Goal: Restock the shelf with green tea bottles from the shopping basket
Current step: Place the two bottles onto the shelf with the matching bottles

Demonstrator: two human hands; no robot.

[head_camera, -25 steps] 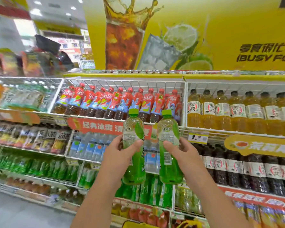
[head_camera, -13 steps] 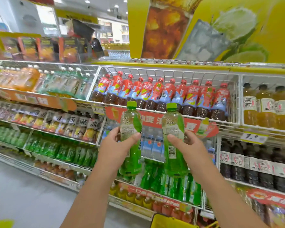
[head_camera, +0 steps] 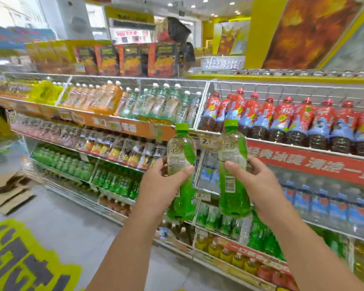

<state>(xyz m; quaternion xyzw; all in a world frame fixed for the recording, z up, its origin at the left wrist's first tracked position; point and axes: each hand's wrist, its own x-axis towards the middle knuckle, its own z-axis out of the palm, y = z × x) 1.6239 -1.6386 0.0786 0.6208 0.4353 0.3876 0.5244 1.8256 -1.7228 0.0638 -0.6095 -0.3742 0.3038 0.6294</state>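
While both hands are gripping clear plastic green-capped tea bottles, left hand (head_camera: 162, 185) w/ fingers wrapping one bottle (head_camera: 182, 175), right hand (head_camera: 254, 181) wrapping the other (head_camera: 232, 171), either could be slipping & knocking shelf rows (head_camera: 116, 181) below fingers.

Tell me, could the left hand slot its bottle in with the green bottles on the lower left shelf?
Probably yes: the left hand grips its green tea bottle upright, nothing stands before those green bottles, though the row looks full.

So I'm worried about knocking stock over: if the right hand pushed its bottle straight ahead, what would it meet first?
Probably the blue-labelled bottles on the shelf directly behind the green tea bottle that the right hand grips, though depth is unclear.
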